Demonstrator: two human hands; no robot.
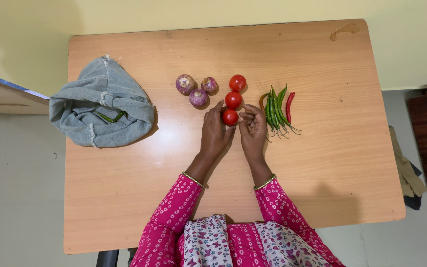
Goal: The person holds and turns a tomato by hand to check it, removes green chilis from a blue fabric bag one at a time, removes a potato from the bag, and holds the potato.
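Left hand (215, 132) touching nearest tomato (230, 117) | right hand (253, 129) loose, empty | tomatoes 3 | onions (197, 89) 3

Three red tomatoes (233, 100) in column on desk (322, 163). Three purple onions (196, 89) in cluster. One red chilli (289, 106). Green chillies (275, 110) bunched, exact count unclear, about five. One grey cloth bag (102, 109). Two hands: left hand (215, 131), right hand (253, 129).

Head camera – straight down on table (124, 207) (whole top visible), mid-distance.
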